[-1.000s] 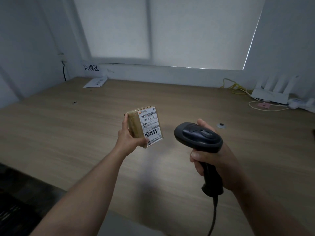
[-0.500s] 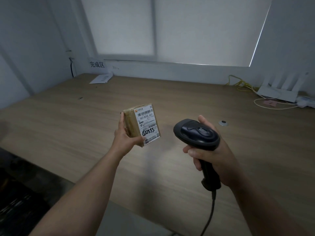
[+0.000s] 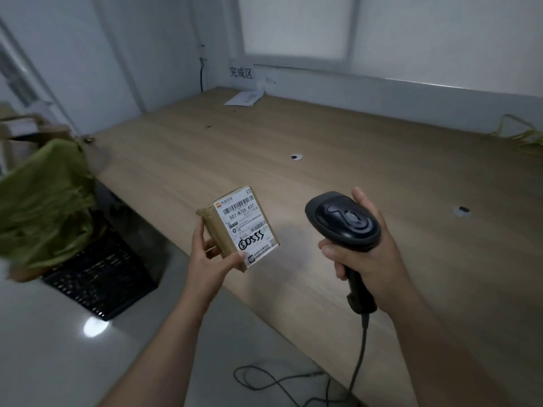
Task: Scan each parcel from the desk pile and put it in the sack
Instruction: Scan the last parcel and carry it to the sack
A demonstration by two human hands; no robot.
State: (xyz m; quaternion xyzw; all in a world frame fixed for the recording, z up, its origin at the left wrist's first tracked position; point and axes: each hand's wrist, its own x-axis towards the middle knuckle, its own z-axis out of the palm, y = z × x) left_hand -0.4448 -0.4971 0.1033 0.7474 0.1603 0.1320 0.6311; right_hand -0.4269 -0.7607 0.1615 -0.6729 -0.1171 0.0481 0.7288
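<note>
- Head view: the left hand [image 3: 210,257] holds the parcel [image 3: 239,227] over the near left edge of the table [image 3: 323,148]. Its fingers [image 3: 197,239] and thumb are clamped on the parcel's lower end, and the label faces up.
- The right hand [image 3: 370,259] holds the scanner [image 3: 343,221] just right of the parcel, fingers wrapped tight round the handle. Its cable [image 3: 357,362] hangs down to the floor.
- Compared with half a second ago, the view has swung left. The green sack [image 3: 44,201] and the black crate [image 3: 100,277] under it now show at the left, off the table's end, and the white device at the far right has gone out of frame.
- The parcel sits lower and closer to the table's edge than before, while the grip on it and on the scanner is unchanged.
- This probably means the scan is done and the parcel is heading for the sack, which is still well apart from it.
- No pile of parcels shows on the table, only a sheet of paper [image 3: 244,98] at the far wall.
</note>
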